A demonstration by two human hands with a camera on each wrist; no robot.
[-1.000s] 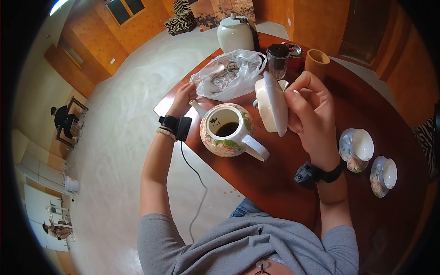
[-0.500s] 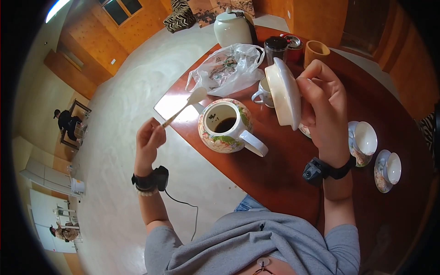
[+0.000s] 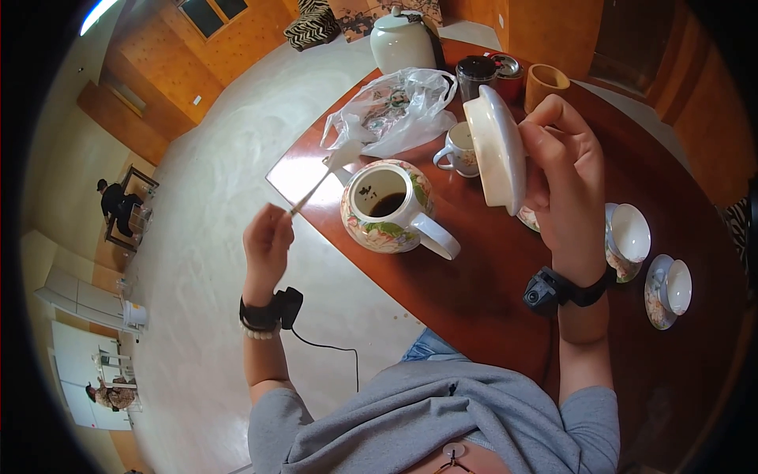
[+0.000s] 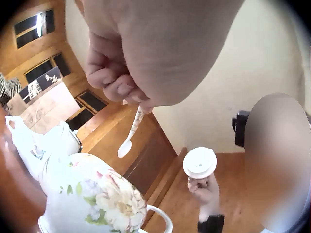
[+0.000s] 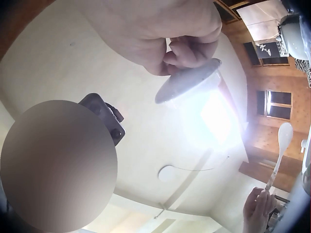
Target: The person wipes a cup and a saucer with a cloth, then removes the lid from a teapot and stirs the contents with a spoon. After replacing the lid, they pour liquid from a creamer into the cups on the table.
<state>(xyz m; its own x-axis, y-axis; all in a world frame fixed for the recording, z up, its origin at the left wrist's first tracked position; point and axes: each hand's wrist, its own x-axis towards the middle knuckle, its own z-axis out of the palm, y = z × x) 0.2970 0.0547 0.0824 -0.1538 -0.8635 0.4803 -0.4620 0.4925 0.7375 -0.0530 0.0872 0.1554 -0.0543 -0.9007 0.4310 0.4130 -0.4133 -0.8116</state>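
The teapot (image 3: 377,235) stands open on the bench (image 3: 482,292), in the centre of the frame, with dark liquid inside and some dark bits on its inner wall. The step in hand looks like work with the spoon (image 3: 343,155) at the open pot. The left hand (image 3: 267,243), at centre left, grasps the spoon by its handle, and its bowl is near the bag (image 3: 395,114). The right hand (image 3: 570,186) pinches the lid (image 3: 496,150), tilted nearly upright, right of the pot. I judge that the next move calls for a level spoon and for the lid kept away from the cup (image 3: 460,150) behind it.

Compared with the first frame, the left hand is lower and more to the left, the spoon bowl is off the bag's middle, and the lid is higher and more to the right, showing the cup.
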